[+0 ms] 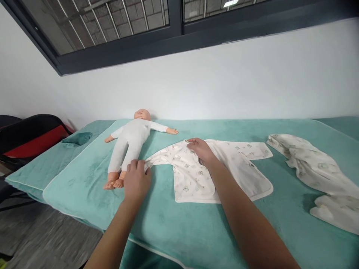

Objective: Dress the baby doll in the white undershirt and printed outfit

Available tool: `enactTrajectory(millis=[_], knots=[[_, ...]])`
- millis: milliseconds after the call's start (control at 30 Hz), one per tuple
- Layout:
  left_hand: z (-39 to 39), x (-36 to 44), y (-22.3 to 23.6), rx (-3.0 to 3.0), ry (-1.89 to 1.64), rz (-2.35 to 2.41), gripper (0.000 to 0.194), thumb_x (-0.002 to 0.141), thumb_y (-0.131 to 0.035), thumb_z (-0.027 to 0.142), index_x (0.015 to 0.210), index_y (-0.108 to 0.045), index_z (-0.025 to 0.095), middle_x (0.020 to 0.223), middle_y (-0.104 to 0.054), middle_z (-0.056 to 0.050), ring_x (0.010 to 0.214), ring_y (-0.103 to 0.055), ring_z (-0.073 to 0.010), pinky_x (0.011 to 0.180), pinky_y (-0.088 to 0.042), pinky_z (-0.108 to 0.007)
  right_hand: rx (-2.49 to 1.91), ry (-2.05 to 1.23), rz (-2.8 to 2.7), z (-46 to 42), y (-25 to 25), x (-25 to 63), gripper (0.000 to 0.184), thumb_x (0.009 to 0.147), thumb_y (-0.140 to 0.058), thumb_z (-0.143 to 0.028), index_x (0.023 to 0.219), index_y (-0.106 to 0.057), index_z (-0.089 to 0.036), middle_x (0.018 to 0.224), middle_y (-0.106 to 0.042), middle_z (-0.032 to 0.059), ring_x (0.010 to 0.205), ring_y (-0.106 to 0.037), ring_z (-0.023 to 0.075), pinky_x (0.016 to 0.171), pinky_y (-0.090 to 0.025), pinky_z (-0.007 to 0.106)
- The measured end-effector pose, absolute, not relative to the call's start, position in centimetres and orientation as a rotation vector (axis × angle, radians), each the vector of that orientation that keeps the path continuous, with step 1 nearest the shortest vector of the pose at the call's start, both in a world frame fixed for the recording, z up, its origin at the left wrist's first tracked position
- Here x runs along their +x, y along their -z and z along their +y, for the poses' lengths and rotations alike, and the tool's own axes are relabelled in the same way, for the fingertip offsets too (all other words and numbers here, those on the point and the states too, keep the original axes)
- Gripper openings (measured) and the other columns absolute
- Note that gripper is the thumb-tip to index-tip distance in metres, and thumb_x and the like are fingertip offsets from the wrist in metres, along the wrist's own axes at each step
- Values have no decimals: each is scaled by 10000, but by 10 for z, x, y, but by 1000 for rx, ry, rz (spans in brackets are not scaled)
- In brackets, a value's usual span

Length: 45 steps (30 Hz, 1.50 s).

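Note:
A white baby shirt [193, 175] with small printed figures lies spread on the teal bed cover, its front partly open. My left hand [137, 180] is closed on the cuff of its left-side sleeve, next to the doll's feet. At the neckline, my right hand [202, 150] pinches the fabric between thumb and fingers, hiding part of the collar. The other sleeve stretches out flat to the right. A baby doll [129, 138] in a whitish bodysuit lies on its back at the left, arms spread and feet toward me.
A crumpled white printed cloth garment [322, 168] lies at the right on the teal cover [179, 239]. A black and red chair [36, 136] stands by the bed's left end. Behind are a white wall [224, 82] and a dark window frame [117, 52].

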<state>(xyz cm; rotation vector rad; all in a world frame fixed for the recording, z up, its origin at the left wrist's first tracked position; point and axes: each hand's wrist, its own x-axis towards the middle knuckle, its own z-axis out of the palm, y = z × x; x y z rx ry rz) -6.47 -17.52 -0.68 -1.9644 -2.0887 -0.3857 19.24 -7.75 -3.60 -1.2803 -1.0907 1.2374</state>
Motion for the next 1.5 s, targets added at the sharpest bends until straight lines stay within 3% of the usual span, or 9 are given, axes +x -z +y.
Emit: enactTrajectory(millis=[167, 367, 533, 700, 900, 1067, 1200, 1300, 1500], knots=[[-179, -65, -8, -1971, 476, -2466, 546, 969, -339, 486, 1376, -514, 166, 1057, -722, -151, 1001, -667, -331, 804, -487, -419, -1289, -1239, -1093, -80, 34, 191, 358, 669, -682, -251, 1025, -668, -212, 933, -672, 32, 701, -594, 139, 582, -442, 245], [-173, -64, -17, -1940, 933, -2803, 463, 956, -339, 425, 1155, -662, 160, 699, -711, -59, 672, -670, -231, 694, -515, -353, -1288, -1237, -1127, -83, 32, 191, 359, 674, -675, -253, 1031, -666, -213, 915, -662, 24, 695, -589, 134, 599, -445, 247], [-166, -59, -9, -1808, 1584, -2830, 414, 859, -559, 403, 1156, -681, 142, 959, -744, -91, 884, -696, -224, 783, -568, -344, -1296, -1231, -1150, -81, 35, 191, 370, 673, -674, -256, 1040, -658, -214, 913, -665, 25, 697, -593, 139, 596, -443, 249], [-150, -64, 9, -1630, 2150, -2624, 432, 847, -555, 252, 1255, -635, 134, 1228, -683, -112, 1088, -662, -216, 974, -541, -366, -1303, -1223, -1169, -81, 35, 191, 373, 674, -675, -261, 1043, -657, -213, 913, -667, 27, 695, -594, 140, 599, -444, 252], [-142, -69, 21, -1743, 1780, -2432, 411, 840, -476, 144, 1207, -661, 162, 1322, -616, -93, 1288, -528, -242, 1166, -371, -426, -1326, -1198, -1202, -81, 33, 191, 367, 683, -678, -264, 1046, -663, -210, 901, -671, 28, 714, -603, 146, 618, -451, 256], [-154, -60, 26, -1684, 1333, -2202, 370, 821, -438, 105, 1114, -658, 153, 1397, -476, -151, 1337, -458, -258, 1128, -401, -434, -1302, -1283, -1145, -84, 30, 190, 349, 703, -690, -283, 1048, -669, -228, 915, -675, 34, 725, -608, 155, 617, -467, 261], [-160, -49, 33, -2052, 983, -1917, 345, 909, -399, 153, 1158, -637, 176, 1379, -562, -114, 1341, -469, -227, 1145, -368, -415, -1245, -1458, -1101, -90, 24, 193, 371, 737, -693, -313, 1097, -655, -234, 838, -654, 28, 666, -588, 150, 574, -468, 265], [-156, -44, 36, -2176, 710, -1966, 369, 976, -354, 261, 1201, -634, 175, 1380, -594, -116, 1360, -464, -269, 1150, -340, -470, -1219, -1500, -1115, -93, 19, 196, 388, 732, -722, -329, 1099, -651, -223, 819, -640, 24, 639, -572, 139, 560, -471, 263], [-164, -37, 32, -2160, 859, -1984, 370, 996, -368, 329, 1193, -633, 162, 1299, -632, -130, 1281, -527, -267, 1101, -397, -444, -1044, -1601, -1061, -96, 10, 194, 368, 709, -770, -262, 1056, -660, -205, 811, -619, 0, 639, -546, 96, 595, -490, 235]])
